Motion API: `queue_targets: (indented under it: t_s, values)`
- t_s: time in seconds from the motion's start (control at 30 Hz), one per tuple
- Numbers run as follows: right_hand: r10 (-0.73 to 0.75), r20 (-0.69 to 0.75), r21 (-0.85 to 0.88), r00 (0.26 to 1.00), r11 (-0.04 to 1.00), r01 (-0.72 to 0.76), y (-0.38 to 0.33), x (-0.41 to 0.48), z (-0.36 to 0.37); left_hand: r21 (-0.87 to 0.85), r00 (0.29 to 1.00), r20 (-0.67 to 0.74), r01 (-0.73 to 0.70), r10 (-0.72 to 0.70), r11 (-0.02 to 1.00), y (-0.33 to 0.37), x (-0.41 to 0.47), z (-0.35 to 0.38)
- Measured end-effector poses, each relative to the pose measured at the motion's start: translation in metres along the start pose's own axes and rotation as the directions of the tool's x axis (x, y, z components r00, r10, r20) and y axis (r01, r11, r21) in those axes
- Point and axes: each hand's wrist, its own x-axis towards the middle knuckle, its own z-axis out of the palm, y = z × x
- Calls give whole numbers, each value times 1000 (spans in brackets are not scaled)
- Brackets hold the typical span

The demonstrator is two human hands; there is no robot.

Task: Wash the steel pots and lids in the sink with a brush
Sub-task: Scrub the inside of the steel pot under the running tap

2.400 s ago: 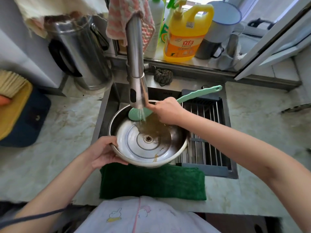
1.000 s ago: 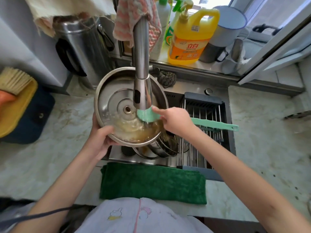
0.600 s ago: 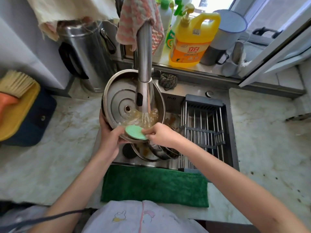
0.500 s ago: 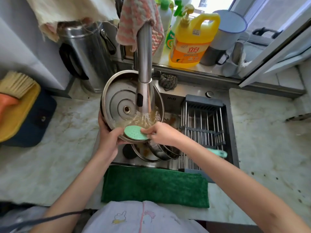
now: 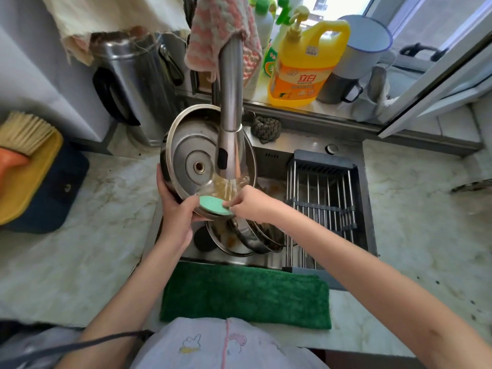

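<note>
Marble counter (image 5: 80, 249), veined and stained, surrounds a steel sink (image 5: 292, 145); a green cloth (image 5: 245, 294) lies at its 6 o'clock edge; a wire rack (image 5: 322, 198) fills its 3 o'clock side; a yellow detergent bottle (image 5: 306, 65) stands on the windowsill at 12 o'clock. The left hand (image 5: 177, 214) curls its fingers round a steel lid (image 5: 186, 145), tilted under the running faucet (image 5: 231, 89); the right hand (image 5: 253, 203) grips the green brush (image 5: 214, 205) against the lid's 5 o'clock rim; more pots (image 5: 247, 238) lie in the basin beneath.

Bright daylight enters through the window (image 5: 332, 6) at upper right, overexposed to white — glare streaks the steel faucet (image 5: 231, 83). Wide-angle distortion bends the counter (image 5: 80, 262) edges; corners are soft, shadows faint.
</note>
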Motion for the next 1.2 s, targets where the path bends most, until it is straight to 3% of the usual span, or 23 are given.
queue_targets:
  t_s: [0.1,0.2,0.3,0.37,0.43,0.57,0.67,0.73,0.83,0.9,1.0,1.07,1.1,1.2]
  values:
    - [-36,-66,-212,997,977,21,11,4,-11,11,1000,7,18,-19,1000,1,-2,-4]
    - [-64,-290,-546,955,831,-110,27,9,-24,63,999,46,1,-3,998,3,-7,-10]
    - [-190,-380,-685,905,715,-138,30,15,-28,61,998,63,6,-10,998,6,-7,-10]
    - [-200,-408,-684,891,713,-153,28,17,-26,40,998,51,24,-26,999,8,-5,-9]
    - [-123,-385,-588,915,796,-140,23,15,-24,25,999,27,40,-41,999,10,-2,-7]
    - [-1,-76,-234,997,972,-16,14,10,-16,2,999,-11,42,-42,999,10,0,-1]
    - [94,121,2,988,995,-95,10,4,-17,0,998,-13,55,-55,999,9,-3,-4]
    - [101,76,-50,992,994,-98,14,5,-30,-16,997,17,81,-81,997,14,-3,-10]
    - [22,-237,-300,971,949,-94,26,15,-50,41,980,92,173,-176,984,26,-1,-18]
    - [-148,-373,-562,916,822,-96,29,25,-60,72,956,139,249,-257,966,30,0,-20]
    - [-503,-313,-857,805,515,-11,30,40,-68,64,923,168,340,-346,938,29,2,-21]
    - [-645,-313,-908,697,418,-21,29,43,-71,67,918,170,351,-357,934,29,5,-20]
    - [-658,-302,-908,690,420,3,27,42,-71,59,922,161,348,-353,936,28,6,-19]
    - [-386,-280,-825,879,565,-15,16,29,-65,-29,934,111,344,-339,938,29,12,-19]
